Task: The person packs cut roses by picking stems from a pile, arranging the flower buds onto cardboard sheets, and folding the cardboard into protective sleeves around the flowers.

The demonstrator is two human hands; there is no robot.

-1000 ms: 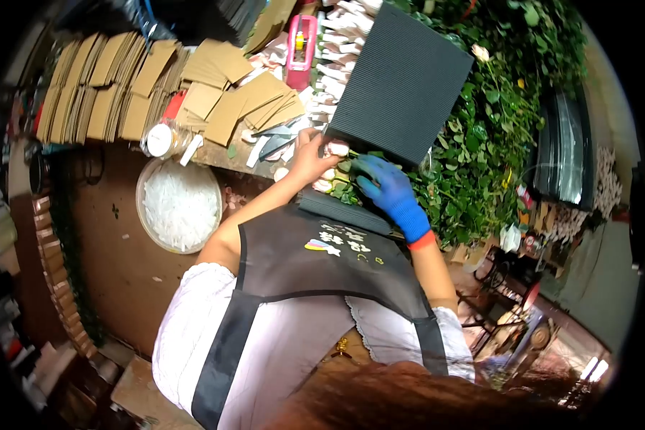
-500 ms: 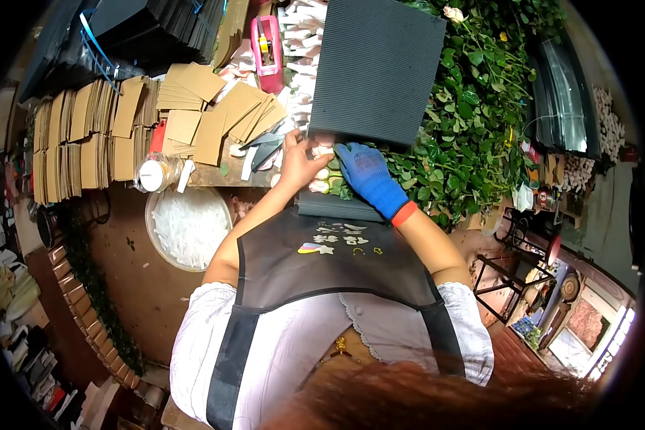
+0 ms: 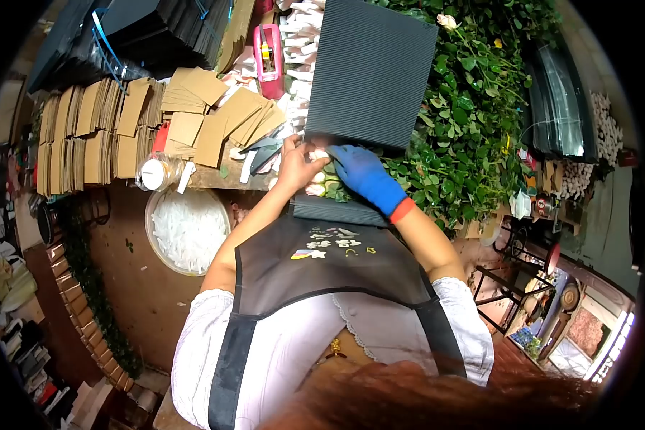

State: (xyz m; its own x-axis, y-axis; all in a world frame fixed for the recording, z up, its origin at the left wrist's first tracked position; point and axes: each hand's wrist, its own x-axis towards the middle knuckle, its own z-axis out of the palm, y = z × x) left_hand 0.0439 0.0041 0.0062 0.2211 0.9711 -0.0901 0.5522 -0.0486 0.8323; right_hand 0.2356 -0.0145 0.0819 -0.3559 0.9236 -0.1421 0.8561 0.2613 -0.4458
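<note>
Pale pink roses (image 3: 315, 188) lie on the bench edge between a large dark corrugated sheet (image 3: 369, 75) and a smaller dark corrugated piece (image 3: 339, 210) against my apron. My bare left hand (image 3: 299, 166) curls round a rose head (image 3: 318, 155) just below the large sheet's near corner, thumb and fingers on its left side. My right hand (image 3: 355, 166), in a blue glove, rests right of that rose, over the stems and leaves; its fingers are bent together, and what lies under them is hidden.
Brown cardboard pieces (image 3: 186, 127) stand and lie along the left bench, near a pink tape dispenser (image 3: 268, 63) and a clear jar (image 3: 153, 174). A tub of white strips (image 3: 188, 231) is below. Leafy rose stems (image 3: 473, 129) cover the right side.
My gloved hand has moved left, closer to my left hand and the rose. The camera view has shifted, bringing more of the dark stacks at the upper left into sight.
</note>
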